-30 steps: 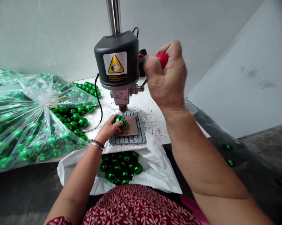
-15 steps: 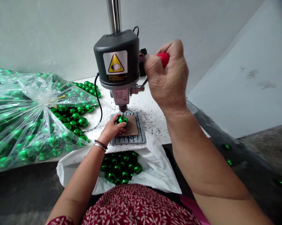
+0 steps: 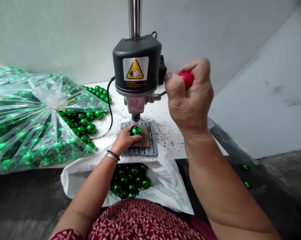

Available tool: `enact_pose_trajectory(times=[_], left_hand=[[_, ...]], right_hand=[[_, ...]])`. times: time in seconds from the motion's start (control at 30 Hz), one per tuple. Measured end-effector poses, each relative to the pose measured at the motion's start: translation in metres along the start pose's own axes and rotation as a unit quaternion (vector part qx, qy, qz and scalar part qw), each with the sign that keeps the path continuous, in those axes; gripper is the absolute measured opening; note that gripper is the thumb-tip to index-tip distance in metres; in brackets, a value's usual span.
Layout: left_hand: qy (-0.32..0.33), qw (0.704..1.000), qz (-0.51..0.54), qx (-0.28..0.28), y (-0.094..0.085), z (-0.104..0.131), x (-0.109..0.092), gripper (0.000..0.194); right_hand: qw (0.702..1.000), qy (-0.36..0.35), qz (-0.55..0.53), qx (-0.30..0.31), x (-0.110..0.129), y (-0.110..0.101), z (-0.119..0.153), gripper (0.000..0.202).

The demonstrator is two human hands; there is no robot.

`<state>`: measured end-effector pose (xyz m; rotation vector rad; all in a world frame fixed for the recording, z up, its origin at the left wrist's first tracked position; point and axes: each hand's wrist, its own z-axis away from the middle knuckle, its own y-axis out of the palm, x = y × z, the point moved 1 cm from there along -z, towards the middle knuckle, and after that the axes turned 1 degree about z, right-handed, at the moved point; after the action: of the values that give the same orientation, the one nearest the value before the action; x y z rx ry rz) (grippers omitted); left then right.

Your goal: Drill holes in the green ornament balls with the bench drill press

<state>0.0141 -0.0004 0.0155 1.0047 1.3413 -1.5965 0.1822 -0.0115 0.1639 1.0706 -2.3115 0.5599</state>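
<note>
A small bench drill press (image 3: pixel 137 71) with a dark grey head stands on the white table (image 3: pixel 175 146). My right hand (image 3: pixel 190 98) is closed around its red lever knob (image 3: pixel 187 79). My left hand (image 3: pixel 124 140) holds a shiny green ball (image 3: pixel 136 130) on a brown pad on the drill's ribbed base plate (image 3: pixel 150 151). The drill bit (image 3: pixel 135 122) points down at the top of the ball, touching or nearly touching it.
A large clear plastic bag (image 3: pixel 27 116) full of green balls lies at the left, with loose green balls (image 3: pixel 84 123) beside it. A white bag (image 3: pixel 165 180) at my lap holds several green balls (image 3: pixel 127 180). Dark shavings litter the table. A few green balls (image 3: pixel 245 166) lie at right.
My right hand has pulled the red lever knob lower, and the drill head has come down toward the ball. My left hand has kept the ball under the bit. The view shifted slightly left.
</note>
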Motion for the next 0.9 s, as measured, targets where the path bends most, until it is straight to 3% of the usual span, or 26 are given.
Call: enact_pose_trajectory(times=[0.23,0.6,0.9], left_hand=[[-0.002,1.0,-0.011,-0.002,0.0,0.002,0.001,0.059],[0.043,0.998,-0.046,0.004,0.004,-0.002,0.015,0.055],[0.037,0.996,-0.084,0.01,0.003,0.002,0.01,0.053]], right_hand=[[0.998,-0.023,0.056,-0.015,-0.004,-0.008,0.023,0.016],[0.988,-0.084,0.118,-0.051,-0.01,-0.008,0.045,0.013],[0.978,-0.135,0.132,-0.092,-0.022,-0.003,0.061,0.01]])
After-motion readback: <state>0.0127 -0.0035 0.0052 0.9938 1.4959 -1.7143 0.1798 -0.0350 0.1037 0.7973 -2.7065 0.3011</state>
